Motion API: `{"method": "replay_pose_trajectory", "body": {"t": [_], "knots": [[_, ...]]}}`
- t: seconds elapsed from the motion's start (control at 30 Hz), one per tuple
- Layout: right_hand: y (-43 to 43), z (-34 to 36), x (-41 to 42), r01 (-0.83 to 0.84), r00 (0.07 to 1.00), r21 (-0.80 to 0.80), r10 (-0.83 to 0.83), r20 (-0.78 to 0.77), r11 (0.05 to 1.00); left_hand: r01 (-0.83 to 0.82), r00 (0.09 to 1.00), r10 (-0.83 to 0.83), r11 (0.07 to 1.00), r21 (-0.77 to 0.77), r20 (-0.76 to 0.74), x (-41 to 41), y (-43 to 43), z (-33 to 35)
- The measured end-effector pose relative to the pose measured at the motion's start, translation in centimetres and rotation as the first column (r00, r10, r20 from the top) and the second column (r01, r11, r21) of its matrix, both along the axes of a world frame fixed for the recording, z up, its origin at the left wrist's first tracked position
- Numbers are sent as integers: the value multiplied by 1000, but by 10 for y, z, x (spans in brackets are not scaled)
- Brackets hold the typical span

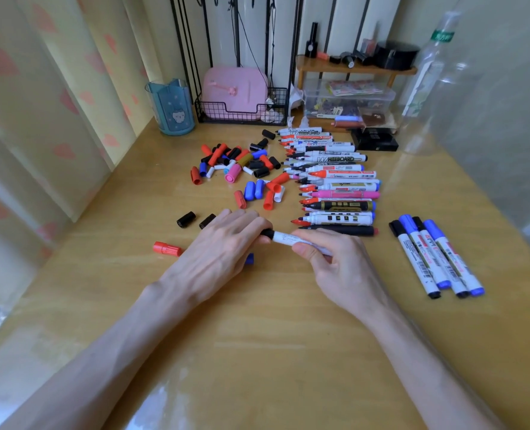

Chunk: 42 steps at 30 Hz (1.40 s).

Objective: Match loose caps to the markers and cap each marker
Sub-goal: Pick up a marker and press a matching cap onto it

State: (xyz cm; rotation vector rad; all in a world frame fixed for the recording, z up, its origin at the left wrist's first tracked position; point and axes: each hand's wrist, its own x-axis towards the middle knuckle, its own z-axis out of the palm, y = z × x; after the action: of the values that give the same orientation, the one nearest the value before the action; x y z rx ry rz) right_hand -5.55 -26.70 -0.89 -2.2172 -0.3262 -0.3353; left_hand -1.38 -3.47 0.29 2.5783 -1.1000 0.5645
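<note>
Left hand [226, 240]: fingers curled over the black cap [267, 233] at the left end of the marker [283, 237], back of the hand up

Right hand [328, 262]: thumb and fingers pinch the white barrel of the same marker, clamped just right of its middle

Marker: held level between both hands, just above the bench [257, 336], near the front of the marker row; black cap sits on its tip end, but whether it is fully seated cannot be told

Uncapped markers [335, 181]: one row running from the back of the bench toward the hands, tips pointing left, barrels side by side and touching

Loose caps [238, 162]: scattered heap left of the row, in red, black, blue, white and pink

Two black caps [186, 219]: lying apart from the heap, just behind the left hand

Red cap [166, 248]: on its side, left of the left hand

Blue cap [249, 258]: partly hidden under the left hand

Capped markers [437, 259]: four lying together at the right, well apart from the row, with black and blue caps

Back of bench: blue cup [170, 107] at the left, wire basket [242, 113] beside it, wooden shelf [350, 68] over a clear box [347, 97], clear bottle [428, 88] at the right
</note>
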Motion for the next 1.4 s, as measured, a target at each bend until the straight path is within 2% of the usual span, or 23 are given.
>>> {"method": "replay_pose_trajectory", "body": {"t": [0.2, 0.37, 0.43, 0.5, 0.57, 0.77, 0.9, 1.1, 1.4], "knots": [[-8, 2, 0, -46, 999, -96, 44, -27, 994, 43, 999, -43, 999, 11, -25, -1, 1, 0], [-3, 2, 1, -25, 984, -122, 46, 172, 992, 33, 998, -34, 999, -12, -51, 0, 0, -1], [-11, 2, 5, 53, 954, -134, -11, 299, 990, -10, 994, 5, 999, -41, -111, 2, 7, -1], [-26, 3, 9, 136, 931, -81, -100, 350, 987, -56, 990, 45, 995, -77, -137, 6, 21, -2], [-35, 1, 10, 167, 934, -56, -140, 330, 984, -80, 988, 62, 989, -123, -143, 11, 33, -2], [-20, -2, 9, 139, 947, -90, -105, 305, 986, -176, 982, 159, 967, -186, -102, 30, 48, -9], [-14, -3, 7, 137, 956, -105, -103, 274, 985, -257, 961, 229, 948, -187, -156, 39, 56, -17], [-15, -3, 7, 143, 961, -86, -118, 249, 986, -295, 940, 245, 932, -209, -237, 41, 58, -21], [-14, -3, 10, 182, 955, -66, -161, 250, 981, -302, 942, 245, 917, -261, -230, 62, 40, -5]]}}
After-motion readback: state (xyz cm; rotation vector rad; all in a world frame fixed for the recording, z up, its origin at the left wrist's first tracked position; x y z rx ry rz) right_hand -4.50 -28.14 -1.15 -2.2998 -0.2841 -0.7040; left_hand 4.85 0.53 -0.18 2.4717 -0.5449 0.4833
